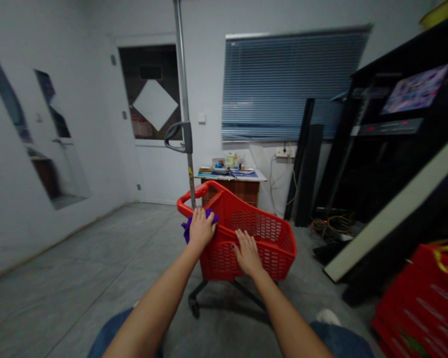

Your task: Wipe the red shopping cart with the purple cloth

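Observation:
A small red plastic shopping cart [269, 233] on black wheels stands on the grey floor in front of me. My left hand [200, 229] presses a purple cloth [187, 227] against the cart's near left rim, fingers closed over it. My right hand [247, 252] lies flat on the cart's near wall, fingers spread, holding nothing. A metal pole with a black handle [181, 137] rises from the cart's left corner toward the ceiling.
A small wooden table [242, 185] with cluttered items stands behind the cart under a blue window blind [283, 84]. Black shelving with a screen [403, 129] fills the right side. Another red basket [421, 298] sits at the lower right. Cables lie on the floor near the shelving.

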### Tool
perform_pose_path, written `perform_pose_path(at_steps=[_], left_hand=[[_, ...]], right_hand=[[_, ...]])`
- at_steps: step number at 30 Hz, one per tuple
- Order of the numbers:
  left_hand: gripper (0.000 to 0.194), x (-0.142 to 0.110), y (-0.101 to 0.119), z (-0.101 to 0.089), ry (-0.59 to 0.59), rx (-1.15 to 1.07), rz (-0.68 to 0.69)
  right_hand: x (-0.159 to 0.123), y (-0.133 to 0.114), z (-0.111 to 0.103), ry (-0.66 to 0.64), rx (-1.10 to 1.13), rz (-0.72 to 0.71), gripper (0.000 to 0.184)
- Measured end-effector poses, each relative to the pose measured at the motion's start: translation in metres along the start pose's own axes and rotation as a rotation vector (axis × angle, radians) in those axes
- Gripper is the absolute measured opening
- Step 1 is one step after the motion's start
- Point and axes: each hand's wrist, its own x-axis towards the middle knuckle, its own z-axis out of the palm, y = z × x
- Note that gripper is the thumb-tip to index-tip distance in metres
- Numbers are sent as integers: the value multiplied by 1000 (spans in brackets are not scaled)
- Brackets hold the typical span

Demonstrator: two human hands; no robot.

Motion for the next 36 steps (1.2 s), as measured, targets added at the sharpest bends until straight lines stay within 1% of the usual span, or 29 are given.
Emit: perform_pose_path(at_steps=[2, 4, 6, 7, 9, 11, 14, 16, 18, 20, 23, 25, 26, 28, 32, 33, 35, 36], left_hand=[[43, -2, 19, 7, -14, 11, 15], [45, -1, 38, 14, -52, 10, 79], [43, 2, 49, 18, -107, 4, 158], [40, 6, 50, 18, -132, 3, 187], [34, 15, 42, 15, -165, 19, 201], [29, 24, 24, 9, -168, 41, 172], [27, 30, -4, 3, -120, 46, 136], [30, 27, -10, 4, -69, 40, 118], [33, 19, -2, 10, -19, 26, 93], [36, 11, 16, 19, -1, -6, 96], [37, 4, 46, 32, -31, -43, 169], [38, 3, 56, 35, -54, -40, 223], [38, 4, 56, 35, -60, -34, 243], [36, 8, 45, 31, -62, -17, 245], [37, 16, 1, 19, -32, 33, 121], [39, 16, -7, 17, -25, 43, 100], [42, 15, -12, 16, -16, 52, 69], [43, 13, -8, 18, -15, 47, 59]], right_hand=[[2, 0, 2, -2, 6, -1, 58], [4, 1, 3, 1, 5, 4, 58], [7, 4, 3, 4, -5, 12, 58], [8, 6, 1, 1, -11, 14, 57], [11, 10, -2, -14, -25, 10, 57], [12, 14, -7, -32, -39, -2, 56], [14, 17, -12, -51, -52, -15, 56], [15, 16, -12, -54, -53, -8, 57], [16, 13, -10, -51, -51, 13, 60], [17, 10, -8, -51, -50, 40, 62], [18, 10, -6, -62, -64, 53, 63], [19, 13, -6, -72, -77, 41, 66], [19, 15, -7, -77, -81, 32, 67], [19, 18, -8, -83, -84, 12, 68], [19, 18, -11, -97, -84, -2, 67], [19, 16, -11, -103, -83, 1, 67], [19, 12, -11, -106, -82, 14, 67], [19, 10, -10, -100, -81, 22, 67]])
